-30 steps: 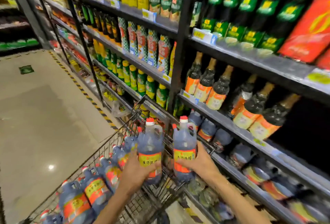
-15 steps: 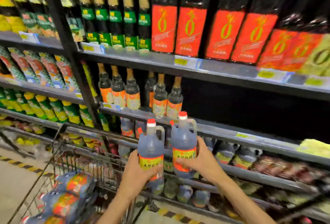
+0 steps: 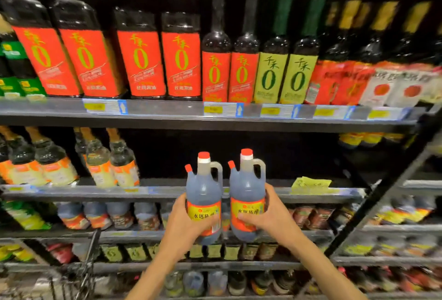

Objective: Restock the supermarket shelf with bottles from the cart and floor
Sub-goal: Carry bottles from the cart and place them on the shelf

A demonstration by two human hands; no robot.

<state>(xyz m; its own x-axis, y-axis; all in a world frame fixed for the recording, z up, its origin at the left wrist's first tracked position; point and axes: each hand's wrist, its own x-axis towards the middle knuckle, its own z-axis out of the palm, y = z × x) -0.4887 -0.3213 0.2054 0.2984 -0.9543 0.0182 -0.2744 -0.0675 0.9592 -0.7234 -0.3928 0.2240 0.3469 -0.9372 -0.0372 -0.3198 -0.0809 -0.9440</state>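
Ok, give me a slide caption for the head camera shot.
Left hand and right hand each hold a jug before the shelf gap.

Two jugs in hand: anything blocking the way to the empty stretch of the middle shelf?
Nothing visible. The left hand and right hand hold the two jugs upright before the dark gap on the middle shelf; the nearest shelved bottles stand left of it.

Head camera faces the shelf (image 3: pixel 215 191) closely.
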